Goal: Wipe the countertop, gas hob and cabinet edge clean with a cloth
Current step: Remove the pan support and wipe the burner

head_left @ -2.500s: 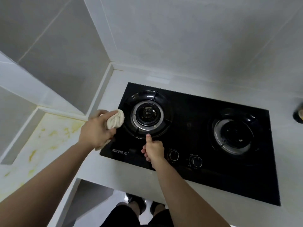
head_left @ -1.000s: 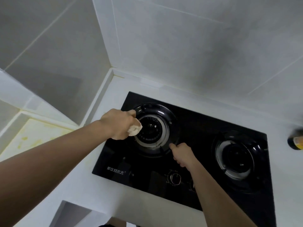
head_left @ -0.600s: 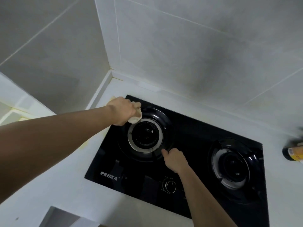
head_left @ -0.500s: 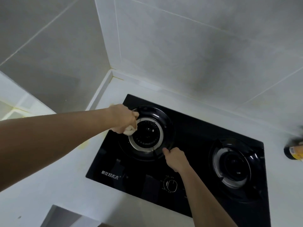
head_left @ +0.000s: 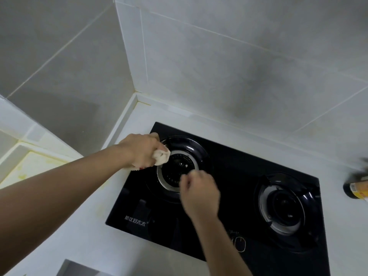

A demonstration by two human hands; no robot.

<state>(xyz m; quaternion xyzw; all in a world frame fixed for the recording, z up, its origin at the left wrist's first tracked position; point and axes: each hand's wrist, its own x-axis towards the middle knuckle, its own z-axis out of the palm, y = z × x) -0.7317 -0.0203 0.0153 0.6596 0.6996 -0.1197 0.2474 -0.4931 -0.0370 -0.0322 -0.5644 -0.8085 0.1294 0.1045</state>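
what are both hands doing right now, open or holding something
Left hand: grips the cloth at the left burner.
Right hand: blurred, fingers curled, cannot tell if holding anything.

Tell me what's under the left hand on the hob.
A bunched pale cloth, gripped by the left hand, presses on the left burner's rim. The hob surface beneath the cloth is hidden.

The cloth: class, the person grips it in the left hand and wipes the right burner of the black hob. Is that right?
Not quite. The head view shows the left hand gripping the cloth at the left burner of the black hob, not the right one.
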